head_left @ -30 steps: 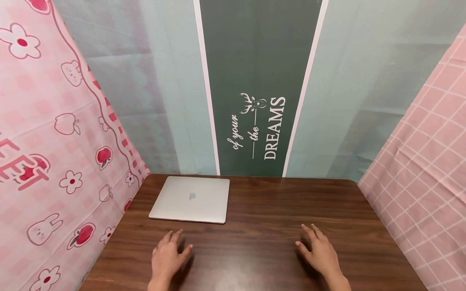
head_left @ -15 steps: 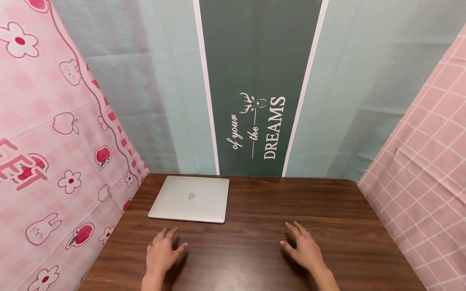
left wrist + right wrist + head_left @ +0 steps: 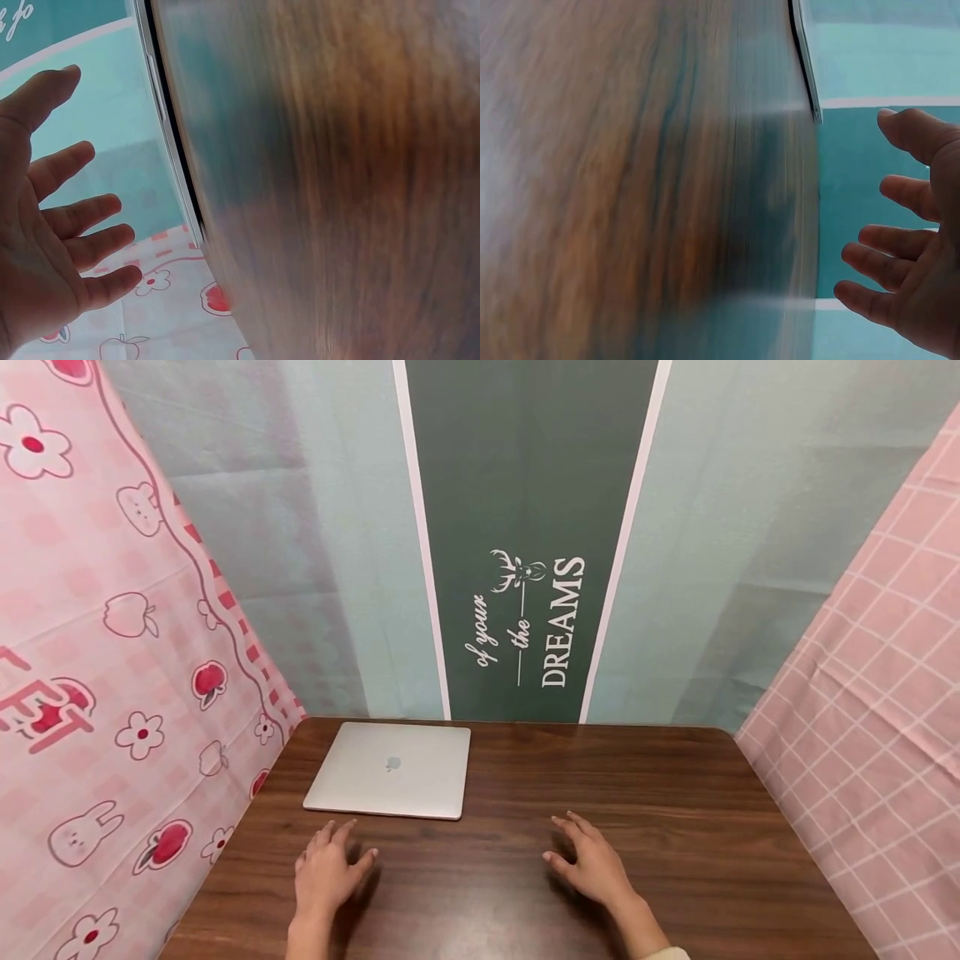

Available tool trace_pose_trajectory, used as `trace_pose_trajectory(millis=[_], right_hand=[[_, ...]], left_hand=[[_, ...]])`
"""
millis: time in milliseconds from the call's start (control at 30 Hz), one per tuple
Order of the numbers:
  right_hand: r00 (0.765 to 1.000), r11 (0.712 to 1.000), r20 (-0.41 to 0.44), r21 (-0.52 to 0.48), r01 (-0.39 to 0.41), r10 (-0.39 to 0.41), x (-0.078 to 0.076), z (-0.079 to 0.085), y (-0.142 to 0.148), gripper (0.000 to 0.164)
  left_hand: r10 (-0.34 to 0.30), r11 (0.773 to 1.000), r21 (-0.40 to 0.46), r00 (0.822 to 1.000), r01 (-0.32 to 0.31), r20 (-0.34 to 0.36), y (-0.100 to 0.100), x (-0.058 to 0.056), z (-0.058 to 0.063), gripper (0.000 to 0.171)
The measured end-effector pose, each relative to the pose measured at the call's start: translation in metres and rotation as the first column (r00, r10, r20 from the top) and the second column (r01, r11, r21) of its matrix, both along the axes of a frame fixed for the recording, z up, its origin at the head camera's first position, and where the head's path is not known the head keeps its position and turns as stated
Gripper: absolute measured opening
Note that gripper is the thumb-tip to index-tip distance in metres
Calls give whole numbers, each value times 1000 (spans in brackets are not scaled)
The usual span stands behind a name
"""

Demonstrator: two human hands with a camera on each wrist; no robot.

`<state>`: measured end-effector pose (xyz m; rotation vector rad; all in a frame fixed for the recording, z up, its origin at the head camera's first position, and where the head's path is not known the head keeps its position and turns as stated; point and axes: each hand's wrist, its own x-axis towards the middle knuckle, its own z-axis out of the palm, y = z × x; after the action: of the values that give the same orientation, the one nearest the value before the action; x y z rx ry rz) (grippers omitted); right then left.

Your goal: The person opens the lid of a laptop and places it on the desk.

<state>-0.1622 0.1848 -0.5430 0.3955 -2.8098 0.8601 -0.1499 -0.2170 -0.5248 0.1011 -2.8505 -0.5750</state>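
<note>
The left hand (image 3: 326,868), loosely spread and holding nothing, has the laptop (image 3: 390,770) just beyond it, near edge closest. The right hand (image 3: 596,864), also spread, holds nothing; table (image 3: 675,793) stretches leftward and rightward of it.

Laptop (image 3: 408,781) on table (image 3: 712,852), behind left hand (image 3: 327,870)

Desk (image 3: 637,777): dark brown wood grain, far corners rounded, pale sheen of light on the near middle. Back: creased, pale blue-green cloth (image 3: 712,543); dark green panel (image 3: 525,460) down its centre between white stripes (image 3: 422,527). White lettering (image 3: 564,622), incl. "DREAMS", reads bottom to top. Left: pink cloth (image 3: 135,693), flower, apple and rabbit prints. Right: pink cloth with white grid (image 3: 885,668).
</note>
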Motion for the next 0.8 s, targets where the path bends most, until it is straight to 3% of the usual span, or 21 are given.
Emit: trace_pose_trajectory(millis=[167,500,800], right_hand=[[1000,1000,6,-11,-14,14,-5,-1,-11,56],[996,997,-50,27,-76,78,-10,-4,-33,55],[985,987,-70,39,-153,156,-17,0,-53,52]], left_hand=[[18,1000,4,1000,-18,-8,-4,-3,0,62],[81,996,42,995,-84,64,-19,-7,0,63],[96,994,50,995,-98,35,-31,-14,3,62]])
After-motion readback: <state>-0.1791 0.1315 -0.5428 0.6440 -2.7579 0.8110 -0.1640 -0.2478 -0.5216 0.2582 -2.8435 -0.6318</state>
